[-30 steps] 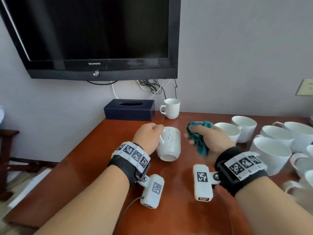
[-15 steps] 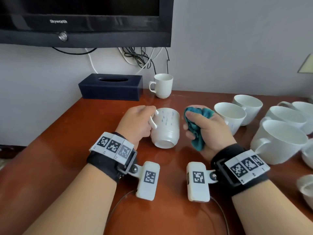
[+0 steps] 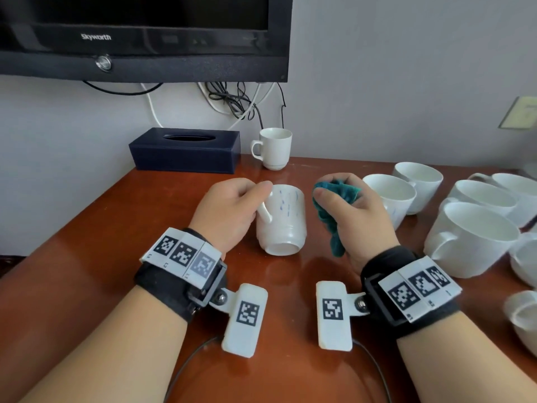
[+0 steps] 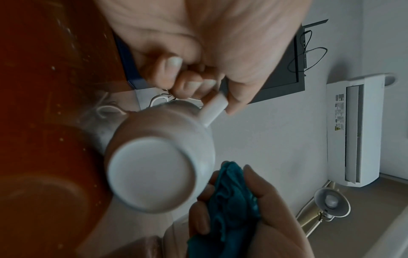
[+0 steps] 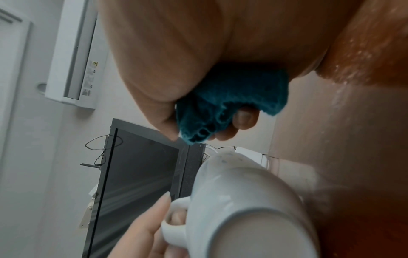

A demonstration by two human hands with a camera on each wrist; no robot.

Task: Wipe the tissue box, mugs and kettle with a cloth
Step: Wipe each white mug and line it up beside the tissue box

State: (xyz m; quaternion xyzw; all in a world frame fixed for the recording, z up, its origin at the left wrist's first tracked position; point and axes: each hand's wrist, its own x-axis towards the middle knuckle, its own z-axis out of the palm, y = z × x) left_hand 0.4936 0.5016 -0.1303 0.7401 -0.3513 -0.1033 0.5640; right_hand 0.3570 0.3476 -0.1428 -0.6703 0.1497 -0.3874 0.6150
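A reddish-brown wooden surface [image 3: 87, 242] stands against a pale wall, under a black television [image 3: 145, 33] with cables hanging beneath it. At the back of the surface, by the wall, sits a dark blue tissue box [image 3: 186, 151], and just beside it on the right a small white mug [image 3: 274, 148] stands upright. A cluster of white mugs [image 3: 470, 237] crowds the right side, close to the right hand. The kettle cannot be seen in any view.

The left hand [image 3: 229, 210] holds a white mug with faint blue flecks [image 3: 283, 219] above the surface, tilted so its base faces the person. The left grip is curled through and around the handle, thumb on top. The right hand [image 3: 360, 213] is just beside that mug, on its right. Its grip is closed around a bunched teal cloth [image 3: 334, 207], which sticks out above the fist and hangs below it. Whether the cloth touches the mug's side cannot be told; the left wrist view shows it right next to the mug's base edge.
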